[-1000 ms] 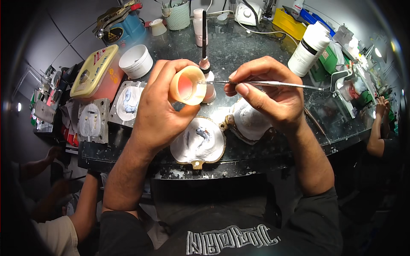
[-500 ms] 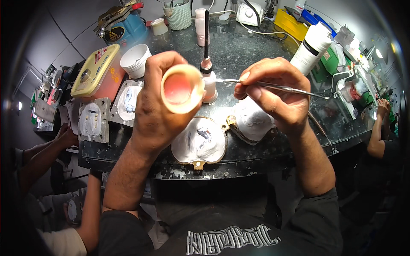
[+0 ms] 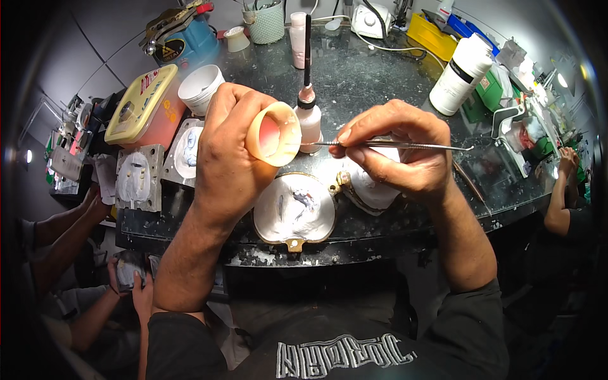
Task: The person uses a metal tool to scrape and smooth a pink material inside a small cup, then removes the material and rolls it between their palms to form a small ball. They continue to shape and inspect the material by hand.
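Change: the left hand (image 3: 231,149) is tipping the small pale cup (image 3: 273,133) further over than a second ago, so its pink-lined mouth is now facing the right hand rather than upward; it is also sitting a little lower and closer to the spatula tip.
Left grip: fingers are wrapping round the cup's wall, clamped on it, holding it in the air above the bench's middle.
Right grip: the right hand (image 3: 396,149) is pinching the thin metal spatula (image 3: 405,145) between thumb and fingertips, closed on it; the tip is reaching to the cup's rim, the long handle pointing toward the bench's right edge.
Reading: the tilt is presenting the cup's inside to the tool, so the pink contents are likely being stirred or picked up; whether the tip is inside the cup cannot be told.
Below the hands: an open brass flask half with white plaster (image 3: 295,211) is lying at the bench's near edge, a second half (image 3: 370,187) just beside it under the right hand.
Behind the cup: a pink dropper bottle with a dark stem (image 3: 308,114) is standing upright.
Surface: the dark speckled bench (image 3: 373,82) is carrying a white tub (image 3: 200,87) and grey moulds (image 3: 135,177) toward its left edge, a tall white bottle (image 3: 461,73) toward the far right.
Room: other people's arms (image 3: 69,218) are working at the left, another at the far right (image 3: 560,190).
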Motion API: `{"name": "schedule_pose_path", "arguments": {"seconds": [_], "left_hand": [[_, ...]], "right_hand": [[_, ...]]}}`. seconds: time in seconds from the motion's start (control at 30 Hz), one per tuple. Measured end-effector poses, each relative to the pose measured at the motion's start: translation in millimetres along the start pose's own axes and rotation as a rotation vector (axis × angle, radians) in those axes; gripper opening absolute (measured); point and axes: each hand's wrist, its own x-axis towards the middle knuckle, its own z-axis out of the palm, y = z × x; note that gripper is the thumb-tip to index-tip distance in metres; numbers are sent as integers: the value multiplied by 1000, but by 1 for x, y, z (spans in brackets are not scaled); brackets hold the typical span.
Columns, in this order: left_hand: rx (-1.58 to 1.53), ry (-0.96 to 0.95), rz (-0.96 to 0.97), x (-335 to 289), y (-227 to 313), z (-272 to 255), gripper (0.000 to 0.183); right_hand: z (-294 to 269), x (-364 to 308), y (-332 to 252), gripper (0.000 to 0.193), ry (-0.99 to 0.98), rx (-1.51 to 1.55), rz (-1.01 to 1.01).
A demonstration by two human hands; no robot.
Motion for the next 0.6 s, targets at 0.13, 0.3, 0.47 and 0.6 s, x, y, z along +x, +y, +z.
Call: {"name": "schedule_pose_path", "arguments": {"seconds": [0.13,0.3,0.47,0.6], "left_hand": [[26,-20,-56,0,-1,-2,22],[-318,-37,-300,0,2,0,22],[-287,-154,-318,0,0,-3,23],[-260,-216,-314,-1,-2,-6,24]], "right_hand": [[0,4,-1,22,-60,-55,38],[2,4,-1,20,-46,-94,119],[-3,3,0,17,-67,-139,147],[1,2,3,15,-23,-46,250]]}}
